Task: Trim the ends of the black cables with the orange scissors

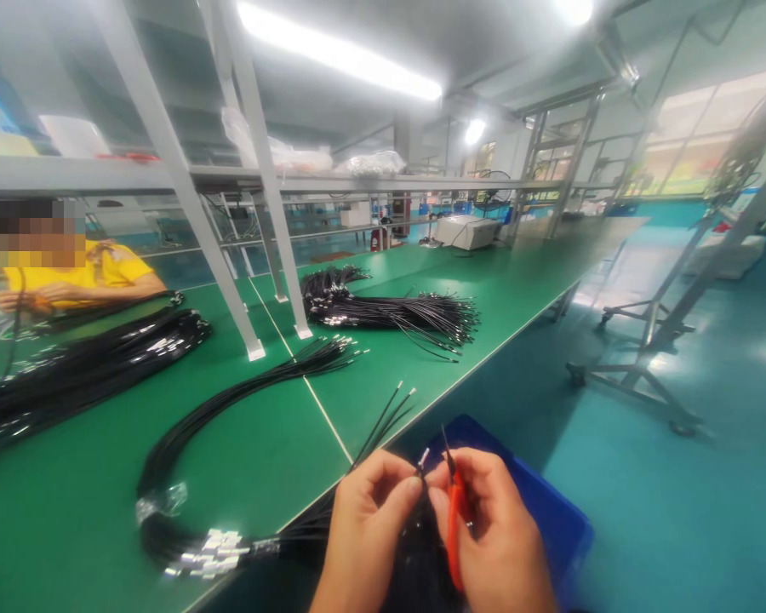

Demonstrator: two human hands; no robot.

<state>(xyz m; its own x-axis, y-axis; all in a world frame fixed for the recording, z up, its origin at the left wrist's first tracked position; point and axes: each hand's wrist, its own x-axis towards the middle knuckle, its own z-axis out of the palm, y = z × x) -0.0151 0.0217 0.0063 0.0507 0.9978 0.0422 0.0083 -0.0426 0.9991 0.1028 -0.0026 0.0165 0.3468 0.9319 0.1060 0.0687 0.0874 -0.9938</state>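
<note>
My left hand (374, 528) pinches a black cable close to its pale stripped end (424, 460). Facing it, my right hand (494, 528) grips red-handled cutters (454, 528), their dark pointed tips angled up, while its thumb and forefinger meet near the same cable end. Several more black cables (383, 426) fan out behind my left hand over the table edge. They run from a curved bundle (197, 426) on the green table (77, 519); the bundle is wrapped in clear plastic and carries white labels (210, 553).
Below my hands is a blue bin (549, 502). Thick black cable bundles lie on the table at the left (102, 366) and centre (389, 313). Grey shelf posts (271, 196) rise from the tabletop. A person in a yellow top (111, 268) works across it. A wheeled frame (644, 366) stands right.
</note>
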